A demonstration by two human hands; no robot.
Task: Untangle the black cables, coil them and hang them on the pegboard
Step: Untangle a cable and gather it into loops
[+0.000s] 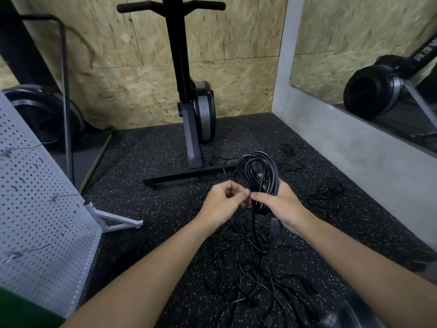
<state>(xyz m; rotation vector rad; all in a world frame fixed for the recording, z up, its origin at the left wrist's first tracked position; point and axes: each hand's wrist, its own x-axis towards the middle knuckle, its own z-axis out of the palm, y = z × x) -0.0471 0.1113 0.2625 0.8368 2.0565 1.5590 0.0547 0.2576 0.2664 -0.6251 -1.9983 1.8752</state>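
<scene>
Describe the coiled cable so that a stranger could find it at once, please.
In front of the black exercise machine, above the speckled floor, the right hand holds the coiled cable. Unlike the loose cables tangled on the floor, it forms neat upright loops.

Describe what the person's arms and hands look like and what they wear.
Left hand and right hand: no gloves, rings or watch visible. No sleeves show along either arm. A green patch at lower left may be clothing.
</scene>
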